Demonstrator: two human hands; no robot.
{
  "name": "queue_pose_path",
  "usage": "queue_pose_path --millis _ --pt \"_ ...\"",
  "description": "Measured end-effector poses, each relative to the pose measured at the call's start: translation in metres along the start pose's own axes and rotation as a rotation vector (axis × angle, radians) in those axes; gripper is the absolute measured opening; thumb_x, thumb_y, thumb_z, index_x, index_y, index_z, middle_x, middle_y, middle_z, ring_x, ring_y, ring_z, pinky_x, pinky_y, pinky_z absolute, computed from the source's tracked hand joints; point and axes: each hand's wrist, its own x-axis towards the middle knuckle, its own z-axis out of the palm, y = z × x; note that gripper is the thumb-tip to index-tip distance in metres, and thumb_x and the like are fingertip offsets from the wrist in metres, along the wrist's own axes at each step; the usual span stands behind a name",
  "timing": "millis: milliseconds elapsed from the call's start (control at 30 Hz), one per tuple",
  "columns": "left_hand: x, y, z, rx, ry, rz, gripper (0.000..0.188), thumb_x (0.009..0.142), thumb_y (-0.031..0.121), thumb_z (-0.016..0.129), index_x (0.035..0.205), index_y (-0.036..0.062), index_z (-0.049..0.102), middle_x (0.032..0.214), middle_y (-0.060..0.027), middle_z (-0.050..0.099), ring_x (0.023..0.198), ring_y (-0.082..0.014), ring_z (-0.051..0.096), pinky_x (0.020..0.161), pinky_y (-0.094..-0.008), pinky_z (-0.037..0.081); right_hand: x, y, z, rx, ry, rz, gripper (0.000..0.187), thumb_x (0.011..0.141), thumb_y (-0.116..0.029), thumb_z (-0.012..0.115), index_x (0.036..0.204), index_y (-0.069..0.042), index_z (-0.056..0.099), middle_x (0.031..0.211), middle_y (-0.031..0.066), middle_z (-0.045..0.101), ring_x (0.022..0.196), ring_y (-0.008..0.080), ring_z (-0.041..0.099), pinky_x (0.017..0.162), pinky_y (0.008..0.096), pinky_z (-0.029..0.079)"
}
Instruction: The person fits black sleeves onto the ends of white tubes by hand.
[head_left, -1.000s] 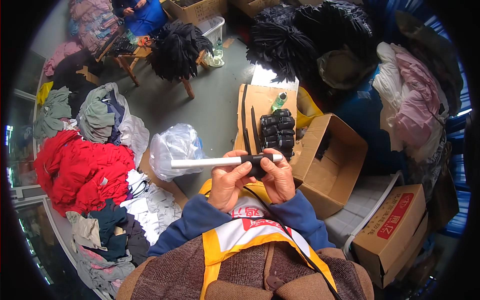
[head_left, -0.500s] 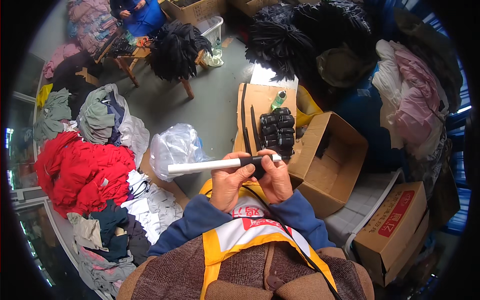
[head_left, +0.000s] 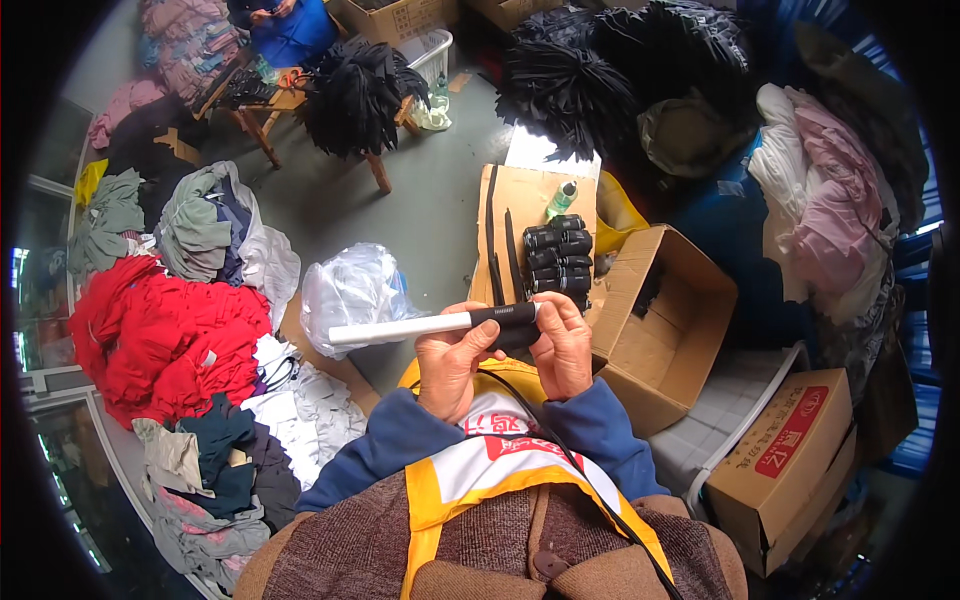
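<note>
A white rod, perhaps a tube, lies nearly level in front of my chest. Black fabric is wrapped round its right end, with a small pale mark on top. My left hand grips the rod where white meets black, thumb on the near side. At the right end, my right hand pinches the black fabric between thumb and fingers. Just beyond, several rolled black bundles are stacked on a cardboard sheet. Long black strips lie beside them.
An open cardboard box stands to the right, with a closed carton nearer me. A green bottle tops the board. Left are a clear plastic bag and red cloth. A person in blue sits far off, near black strips.
The rod's white tip, which stuck out at the right hand, is now covered by black fabric. My right hand has shifted slightly right, and more of the black wrap shows between my hands.
</note>
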Motion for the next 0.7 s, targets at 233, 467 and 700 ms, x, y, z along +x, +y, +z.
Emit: queue_pose_path --millis 233,467,700 --pt "-0.002 -0.001 0.002 -0.021 -0.024 -0.038 0.023 0.08 0.002 0.064 0.101 -0.0007 0.055 0.087 -0.009 0.059 0.073 -0.0144 0.059 0.057 -0.0255 0.054 -0.004 0.009 0.0 0.113 -0.049 0.185 0.032 0.083 -0.018 0.065 0.106 -0.001 0.053 0.095 0.0078 0.058 0.084 0.0156 0.058 0.076 0.0279 0.049" --pt "0.003 0.001 -0.003 -0.128 -0.017 -0.116 0.026 0.083 0.004 0.061 0.106 0.0009 0.052 0.093 -0.0106 0.058 0.077 -0.0173 0.06 0.061 -0.0276 0.054 -0.004 0.006 0.003 0.004 -0.006 0.073 0.033 0.08 -0.001 0.065 0.11 0.001 0.053 0.096 0.0087 0.059 0.086 0.0161 0.059 0.077 0.0282 0.049" --pt "0.0 0.0 0.0 -0.005 -0.048 -0.02 0.028 0.079 -0.001 0.063 0.105 0.0 0.051 0.09 -0.0103 0.059 0.073 -0.016 0.06 0.062 -0.0262 0.053 -0.007 0.008 0.005 0.199 -0.087 0.186 0.041 0.079 -0.022 0.07 0.107 -0.001 0.049 0.09 0.0073 0.058 0.087 0.0168 0.058 0.072 0.0292 0.049"
